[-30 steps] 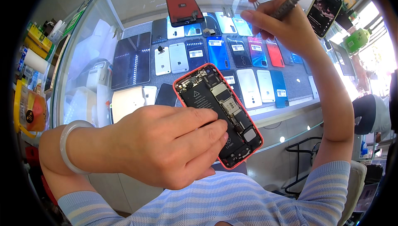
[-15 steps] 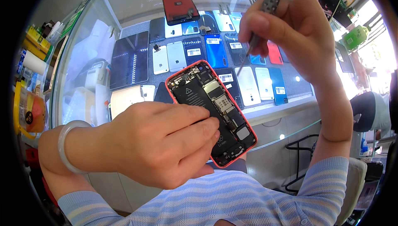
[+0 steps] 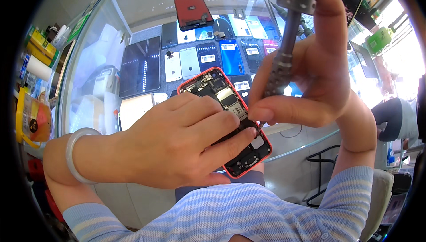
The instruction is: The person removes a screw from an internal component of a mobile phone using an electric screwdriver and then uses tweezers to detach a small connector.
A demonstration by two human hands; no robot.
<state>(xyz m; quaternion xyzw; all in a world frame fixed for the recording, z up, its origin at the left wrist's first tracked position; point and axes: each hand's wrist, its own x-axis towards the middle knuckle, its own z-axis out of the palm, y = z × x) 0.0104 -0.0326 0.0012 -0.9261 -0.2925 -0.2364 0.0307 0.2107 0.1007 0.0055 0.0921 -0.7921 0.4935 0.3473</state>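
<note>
Grasps screwdriver (image 3: 287, 51) in right hand (image 3: 323, 86), lays left hand (image 3: 184, 144) with unclear hold over opened smartphone (image 3: 230, 98), risking right-edge gouges from slanted pressure.

A phone repair shop: labelled smartphones (image 3: 231, 57) line a glass display desk (image 3: 146, 32), with a screwdriver (image 3: 286, 57) above an opened smartphone (image 3: 230, 102).

Ahead of you, white code stickers (image 3: 227, 46) sit on a blue phone (image 3: 232, 61), the dark phone (image 3: 210, 66) to its left and the black phone (image 3: 254, 61) to its right. Small logos (image 3: 191, 69) mark a white phone (image 3: 173, 64) and a silver phone (image 3: 189, 60). At your left, a yellow-edged tub (image 3: 21, 104) bears a round dark label (image 3: 33, 125). Their print is too small to read.
</note>
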